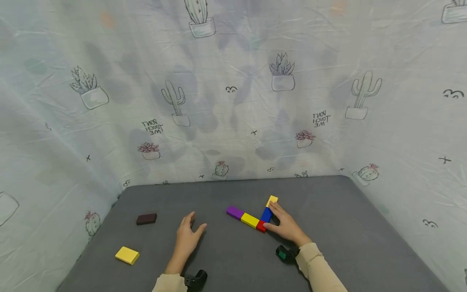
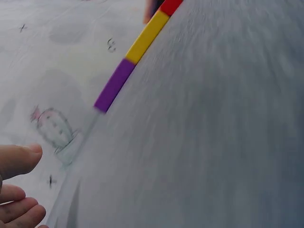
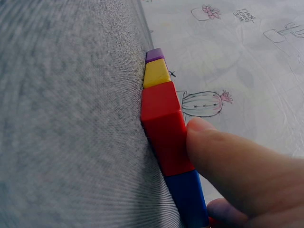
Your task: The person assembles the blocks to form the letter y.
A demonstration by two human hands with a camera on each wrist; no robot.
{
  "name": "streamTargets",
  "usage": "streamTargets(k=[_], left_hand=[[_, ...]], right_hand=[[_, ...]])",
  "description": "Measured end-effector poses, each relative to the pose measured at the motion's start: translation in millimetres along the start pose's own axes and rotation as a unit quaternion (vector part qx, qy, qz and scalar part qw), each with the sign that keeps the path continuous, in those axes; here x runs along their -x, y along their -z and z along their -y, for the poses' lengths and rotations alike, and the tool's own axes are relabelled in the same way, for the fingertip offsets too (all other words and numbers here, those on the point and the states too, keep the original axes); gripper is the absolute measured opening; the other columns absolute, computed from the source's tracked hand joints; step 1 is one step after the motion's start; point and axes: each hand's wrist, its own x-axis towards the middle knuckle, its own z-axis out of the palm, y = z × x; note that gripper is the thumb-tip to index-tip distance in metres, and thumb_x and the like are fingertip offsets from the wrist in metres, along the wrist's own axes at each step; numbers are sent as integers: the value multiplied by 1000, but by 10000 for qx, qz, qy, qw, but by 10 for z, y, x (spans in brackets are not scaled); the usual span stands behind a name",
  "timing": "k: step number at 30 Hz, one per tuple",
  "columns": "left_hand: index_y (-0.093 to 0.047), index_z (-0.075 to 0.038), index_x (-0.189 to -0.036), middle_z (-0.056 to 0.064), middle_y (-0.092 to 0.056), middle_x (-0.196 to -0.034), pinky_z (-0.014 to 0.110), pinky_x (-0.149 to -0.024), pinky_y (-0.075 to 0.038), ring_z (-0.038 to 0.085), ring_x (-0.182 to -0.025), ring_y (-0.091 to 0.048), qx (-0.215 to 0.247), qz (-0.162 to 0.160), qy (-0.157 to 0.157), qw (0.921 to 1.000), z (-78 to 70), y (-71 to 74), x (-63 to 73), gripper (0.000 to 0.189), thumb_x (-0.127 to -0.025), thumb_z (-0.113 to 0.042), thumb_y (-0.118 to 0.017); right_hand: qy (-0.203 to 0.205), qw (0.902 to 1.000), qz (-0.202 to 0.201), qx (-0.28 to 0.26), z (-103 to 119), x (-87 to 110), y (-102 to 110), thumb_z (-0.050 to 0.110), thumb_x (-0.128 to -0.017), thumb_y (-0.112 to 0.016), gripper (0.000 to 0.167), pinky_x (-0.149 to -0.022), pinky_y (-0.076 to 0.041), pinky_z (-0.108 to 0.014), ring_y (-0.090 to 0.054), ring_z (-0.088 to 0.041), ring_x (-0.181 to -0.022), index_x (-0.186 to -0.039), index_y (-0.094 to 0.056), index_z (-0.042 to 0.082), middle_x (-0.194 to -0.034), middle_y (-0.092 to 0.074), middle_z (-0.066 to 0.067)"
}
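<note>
Flat coloured blocks form a bent line on the table. Its left arm holds a purple block (image 1: 235, 212) and a yellow block (image 1: 250, 220), meeting a red block (image 3: 165, 137) at the corner. From there a blue block (image 1: 266, 215) and another yellow block (image 1: 272, 199) run away toward the back. My right hand (image 1: 287, 227) lies over this second arm, thumb touching the red block and fingertips near where blue meets yellow. Apart from the blocks, my left hand (image 1: 187, 239) hovers over the table with thumb and fingers spread, holding nothing.
At the table's left lie a dark brown block (image 1: 146, 219) and, nearer, a loose yellow block (image 1: 127, 255). A cactus-printed curtain (image 1: 233, 121) surrounds the grey table (image 1: 226, 263) at the back and sides. Black wrist devices (image 1: 196, 280) sit below both hands.
</note>
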Motion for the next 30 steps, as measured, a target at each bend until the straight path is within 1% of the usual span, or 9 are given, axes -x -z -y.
streamTargets(k=[4, 9, 14, 18, 22, 25, 27, 30], left_hand=[[-40, 6, -138, 28, -47, -133, 55, -98, -42, 44, -122, -47, -202, -132, 76, 9997, 120, 211, 76, 65, -89, -26, -67], [-38, 7, -139, 29, -45, -133, 56, -100, -41, 46, -123, -45, -451, -393, 386, 9975, 256, 485, 231, 66, -89, -25, -67], [-37, 7, -139, 31, -44, -132, 56, -101, -40, 48, -122, -44, -582, -599, 749, 9937, 306, 726, 363, 65, -89, -24, -67], [-35, 7, -140, 30, -41, -134, 58, -100, -39, 48, -123, -42, -602, -802, 962, 9903, 343, 932, 442, 66, -90, -24, -66], [-33, 7, -142, 31, -37, -137, 62, -96, -38, 50, -124, -39, -684, -1114, 1147, 9848, 431, 1142, 505, 70, -90, -27, -66], [-30, 9, -143, 33, -35, -137, 63, -93, -38, 52, -122, -38, -834, -1312, 1394, 9780, 537, 1284, 551, 74, -90, -30, -65], [-27, 10, -143, 34, -34, -137, 64, -94, -37, 52, -121, -38, -934, -1368, 1597, 9732, 619, 1365, 574, 77, -90, -32, -64], [-20, 14, -144, 38, -30, -136, 66, -99, -32, 53, -121, -35, -1157, -1204, 1971, 9661, 745, 1457, 601, 84, -91, -36, -62]], right_hand=[[85, 9999, -51, 53, -6, -12, 0, 47, -86, -65, 80, -111, -24, -59, -17, -35, -144, -146, -34, 3, -156, -24, -12], [95, 9999, 3, 92, -13, -10, -11, 48, -86, -64, 81, -111, -24, -58, -17, -35, -145, -147, -34, 4, -156, -24, -12], [60, 10000, -18, 19, -8, -1, -3, 47, -86, -64, 81, -112, -24, -58, -17, -35, -145, -147, -33, 3, -156, -24, -13], [33, 10000, -13, -16, 7, -7, 0, 48, -86, -64, 82, -112, -24, -58, -16, -35, -145, -147, -32, 3, -156, -23, -13], [-21, 10000, 14, 24, 14, -14, -6, 48, -86, -64, 82, -111, -24, -58, -16, -35, -145, -147, -32, 3, -156, -22, -13], [-28, 10000, 25, 92, 11, -19, -12, 47, -87, -64, 81, -112, -24, -58, -17, -35, -144, -147, -32, 3, -156, -23, -13], [-23, 9999, 33, 140, 7, -21, -10, 47, -87, -64, 81, -112, -24, -58, -17, -35, -144, -147, -32, 3, -156, -23, -13], [-1, 9999, 48, 143, 12, -24, -13, 48, -87, -64, 81, -111, -24, -59, -17, -35, -144, -147, -32, 3, -156, -23, -13]])
